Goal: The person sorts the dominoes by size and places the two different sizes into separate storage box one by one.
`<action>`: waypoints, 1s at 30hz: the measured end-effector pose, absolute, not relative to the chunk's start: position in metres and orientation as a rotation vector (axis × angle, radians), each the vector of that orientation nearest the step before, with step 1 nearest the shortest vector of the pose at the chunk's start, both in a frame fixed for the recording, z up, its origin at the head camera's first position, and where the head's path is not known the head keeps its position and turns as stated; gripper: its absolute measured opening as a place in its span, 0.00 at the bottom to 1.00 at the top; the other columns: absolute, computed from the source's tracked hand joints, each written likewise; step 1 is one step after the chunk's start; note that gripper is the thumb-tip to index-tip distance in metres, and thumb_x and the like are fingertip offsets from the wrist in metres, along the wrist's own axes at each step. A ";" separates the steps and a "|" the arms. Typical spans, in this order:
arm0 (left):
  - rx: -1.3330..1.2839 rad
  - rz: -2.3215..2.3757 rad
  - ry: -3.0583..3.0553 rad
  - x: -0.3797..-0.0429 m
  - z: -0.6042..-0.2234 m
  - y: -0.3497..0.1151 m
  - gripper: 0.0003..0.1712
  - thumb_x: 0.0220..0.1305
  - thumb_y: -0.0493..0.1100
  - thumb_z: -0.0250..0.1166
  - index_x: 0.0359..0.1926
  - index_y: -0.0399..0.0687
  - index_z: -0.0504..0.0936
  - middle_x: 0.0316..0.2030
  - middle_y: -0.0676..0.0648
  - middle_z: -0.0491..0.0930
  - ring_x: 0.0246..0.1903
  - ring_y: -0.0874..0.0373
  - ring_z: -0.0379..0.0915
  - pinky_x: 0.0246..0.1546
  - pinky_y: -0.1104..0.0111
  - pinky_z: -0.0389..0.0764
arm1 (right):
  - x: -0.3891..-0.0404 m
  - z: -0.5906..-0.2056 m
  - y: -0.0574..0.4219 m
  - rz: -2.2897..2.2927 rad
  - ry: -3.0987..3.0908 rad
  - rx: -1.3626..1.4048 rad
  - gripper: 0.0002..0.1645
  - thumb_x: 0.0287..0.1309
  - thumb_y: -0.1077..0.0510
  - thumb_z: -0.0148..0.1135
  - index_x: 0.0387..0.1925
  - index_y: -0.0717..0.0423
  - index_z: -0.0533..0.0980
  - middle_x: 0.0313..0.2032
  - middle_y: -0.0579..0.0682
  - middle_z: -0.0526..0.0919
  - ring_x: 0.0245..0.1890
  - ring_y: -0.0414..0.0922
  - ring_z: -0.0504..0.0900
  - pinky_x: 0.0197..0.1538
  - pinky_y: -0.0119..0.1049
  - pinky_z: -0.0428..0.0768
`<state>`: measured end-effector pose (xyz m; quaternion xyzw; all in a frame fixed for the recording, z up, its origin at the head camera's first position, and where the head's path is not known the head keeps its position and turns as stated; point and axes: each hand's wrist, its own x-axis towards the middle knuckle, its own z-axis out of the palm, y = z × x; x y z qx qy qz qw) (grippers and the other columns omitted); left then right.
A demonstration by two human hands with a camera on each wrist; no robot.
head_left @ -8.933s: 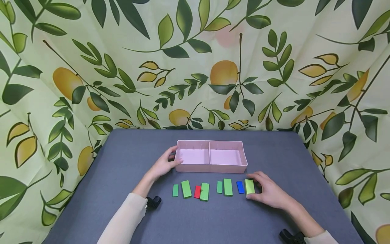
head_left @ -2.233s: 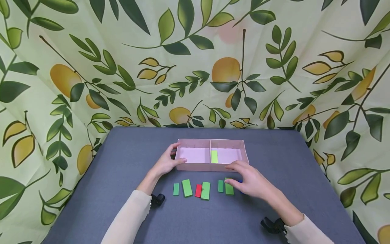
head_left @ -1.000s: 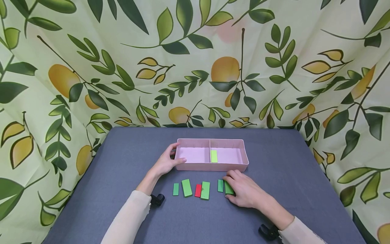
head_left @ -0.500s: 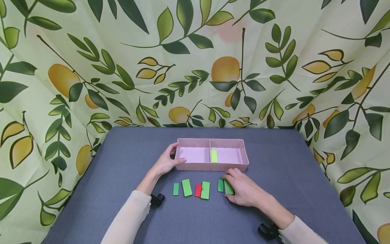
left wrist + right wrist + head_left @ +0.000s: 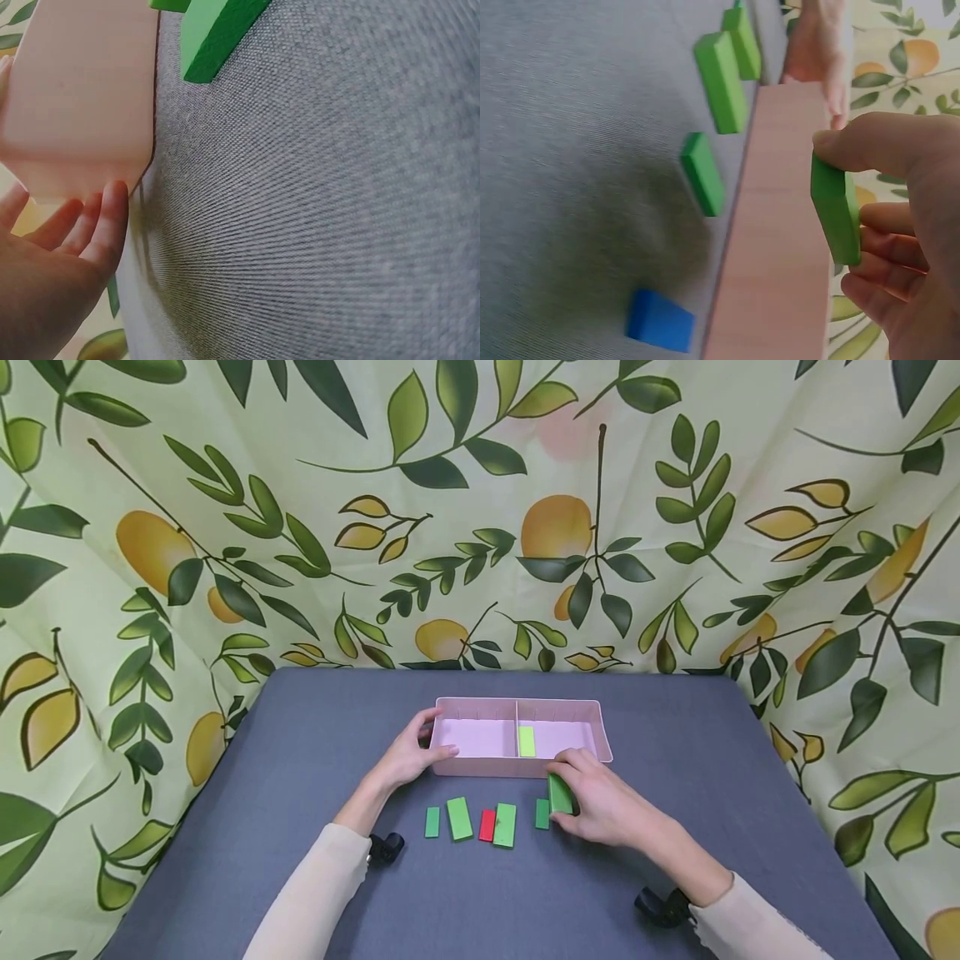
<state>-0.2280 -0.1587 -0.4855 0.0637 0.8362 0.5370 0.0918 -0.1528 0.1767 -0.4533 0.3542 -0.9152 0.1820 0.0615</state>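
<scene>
Behind it all, at twelve o'clock, a leaf-printed cloth [image 5: 480, 527] is hung; before it the grey-blue worktop [image 5: 300, 735] is spread, and on that the pink tray [image 5: 562, 767] is set. Its nine o'clock end is gripped by the left hand [image 5: 402, 762], thumb over the rim. At the tray's four o'clock, the green block [image 5: 559, 794] is pinched, tilted and clear of the worktop, between the right hand's [image 5: 600, 802] bent fingers and thumb. Long green blocks are laid at seven [image 5: 460, 819] and six [image 5: 505, 825]. Right of the divider, a lime block [image 5: 527, 742] is seen. Smaller pieces: a red block [image 5: 487, 826] is placed just beside the six o'clock one; a blue block [image 5: 660, 322] is caught by the right wrist view.
</scene>
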 end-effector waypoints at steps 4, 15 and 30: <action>0.190 1.600 2.480 -0.228 -0.485 -0.159 0.47 0.59 0.46 0.76 0.75 0.50 0.62 0.73 0.39 0.62 0.68 0.39 0.63 0.65 0.44 0.65 | -0.157 -0.444 0.176 0.536 -2.742 1.066 0.38 0.46 0.49 0.81 0.57 0.61 0.77 0.52 0.50 0.76 0.51 0.45 0.73 0.50 0.41 0.79; 0.182 1.578 2.487 -0.229 -0.485 -0.161 0.48 0.60 0.47 0.76 0.76 0.51 0.62 0.74 0.40 0.61 0.69 0.39 0.61 0.66 0.42 0.63 | -0.164 -0.423 0.173 0.525 -2.669 1.060 0.37 0.45 0.51 0.81 0.56 0.63 0.78 0.52 0.52 0.76 0.53 0.48 0.72 0.50 0.43 0.80; 0.149 1.585 2.490 -0.226 -0.488 -0.157 0.47 0.59 0.48 0.76 0.76 0.53 0.63 0.73 0.41 0.62 0.68 0.40 0.61 0.65 0.41 0.64 | -0.188 -0.403 0.171 0.562 -2.616 1.017 0.37 0.45 0.56 0.79 0.56 0.66 0.77 0.53 0.56 0.77 0.54 0.53 0.73 0.53 0.47 0.77</action>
